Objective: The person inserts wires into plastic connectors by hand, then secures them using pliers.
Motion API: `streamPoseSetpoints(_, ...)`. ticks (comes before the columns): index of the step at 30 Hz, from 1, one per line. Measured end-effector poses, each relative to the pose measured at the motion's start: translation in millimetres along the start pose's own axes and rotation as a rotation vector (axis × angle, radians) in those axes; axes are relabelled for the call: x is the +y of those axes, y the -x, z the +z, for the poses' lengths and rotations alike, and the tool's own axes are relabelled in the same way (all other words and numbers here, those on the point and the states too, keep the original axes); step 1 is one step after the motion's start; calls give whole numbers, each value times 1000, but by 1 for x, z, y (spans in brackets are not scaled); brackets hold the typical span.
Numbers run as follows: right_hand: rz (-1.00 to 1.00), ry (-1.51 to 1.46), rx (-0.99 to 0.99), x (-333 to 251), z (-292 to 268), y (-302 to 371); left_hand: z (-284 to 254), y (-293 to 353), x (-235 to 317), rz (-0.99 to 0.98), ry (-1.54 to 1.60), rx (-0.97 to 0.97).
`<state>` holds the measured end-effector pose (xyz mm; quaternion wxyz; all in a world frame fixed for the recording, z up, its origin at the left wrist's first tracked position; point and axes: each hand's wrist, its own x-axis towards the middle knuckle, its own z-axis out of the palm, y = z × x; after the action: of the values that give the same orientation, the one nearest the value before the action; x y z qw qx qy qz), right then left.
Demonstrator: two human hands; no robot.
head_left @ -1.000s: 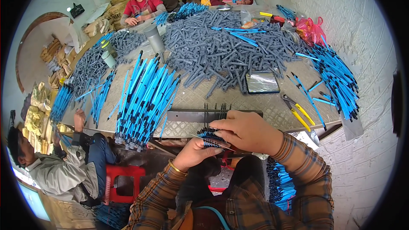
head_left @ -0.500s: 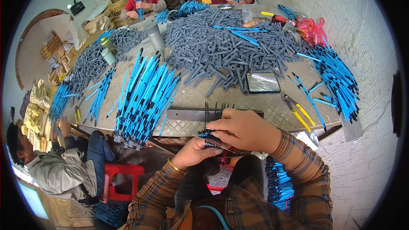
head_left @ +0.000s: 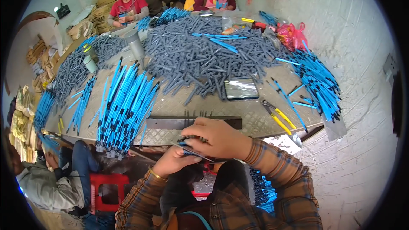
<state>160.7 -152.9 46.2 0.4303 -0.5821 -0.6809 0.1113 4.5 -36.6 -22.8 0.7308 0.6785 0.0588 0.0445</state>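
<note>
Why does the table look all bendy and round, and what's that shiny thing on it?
Head view: the fisheye lens bows the table edge and rings the picture in black. The flat dark slab glares where it mirrors the light. Both hands, the left hand and right hand, look sharp, with soft shadow beneath; the far people are small and hazy.

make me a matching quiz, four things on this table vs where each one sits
Things:
1. grey heap
2. pliers
3. phone
4. metal bar

Places:
A. just beyond the hands
B. table middle, far side
C. right of the phone, yellow handles toward the near edge
D. at the heap's near edge, screen up

Pairs: 1-B, 2-C, 3-D, 4-A
</note>
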Motion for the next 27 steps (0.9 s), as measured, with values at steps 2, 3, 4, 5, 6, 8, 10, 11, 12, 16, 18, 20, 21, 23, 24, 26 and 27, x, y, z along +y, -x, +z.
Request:
streamPoseSetpoints(2,-35,35,-4,2,-3,-2,1,-2,3,-37,-1,-48)
streamPoseSetpoints(3,-47,16,-12,3,-5,-3,2,-2,4,-55,-1,-70)
streamPoseSetpoints(4,-42,16,-45,5,-8,-3,1,-1,7,-62,-5,-47)
streamPoseSetpoints(5,-34,23,-77,7,-13,-2,3,-4,9,-24,-4,-65)
streamPoseSetpoints(6,-27,31,-109,10,-15,-2,3,-6,11,15,-3,-85)
streamPoseSetpoints(8,-41,-3,-130,17,-16,-1,2,-6,9,52,-2,-104)
streamPoseSetpoints(10,-56,-55,-162,21,-15,-1,0,-5,5,51,57,-109)
streamPoseSetpoints(11,-58,-58,-162,20,-15,-2,0,-5,4,50,87,-113)
streamPoseSetpoints(12,-34,-72,-202,18,-16,-4,-1,-4,5,48,87,-112)
streamPoseSetpoints(16,-7,-114,-277,17,-18,-5,-1,-2,6,-13,132,-97)
streamPoseSetpoints(18,-53,-142,-273,20,-17,-4,-2,-1,5,-24,157,-115)
streamPoseSetpoints(20,-65,-145,-274,21,-17,-4,-3,-1,3,-31,170,-123)
streamPoseSetpoints(21,-78,-148,-276,22,-16,-4,-4,-2,2,-26,147,-130)
streamPoseSetpoints(23,-92,-152,-278,22,-16,-5,-5,-3,2,-14,100,-142)
streamPoseSetpoints(24,-98,-139,-283,20,-17,-6,-6,-2,2,-15,100,-141)
streamPoseSetpoints(26,-110,-111,-293,17,-17,-8,-7,-3,2,-25,94,-147)
streamPoseSetpoints(27,-110,-112,-294,15,-16,-9,-8,-3,2,-29,91,-149)
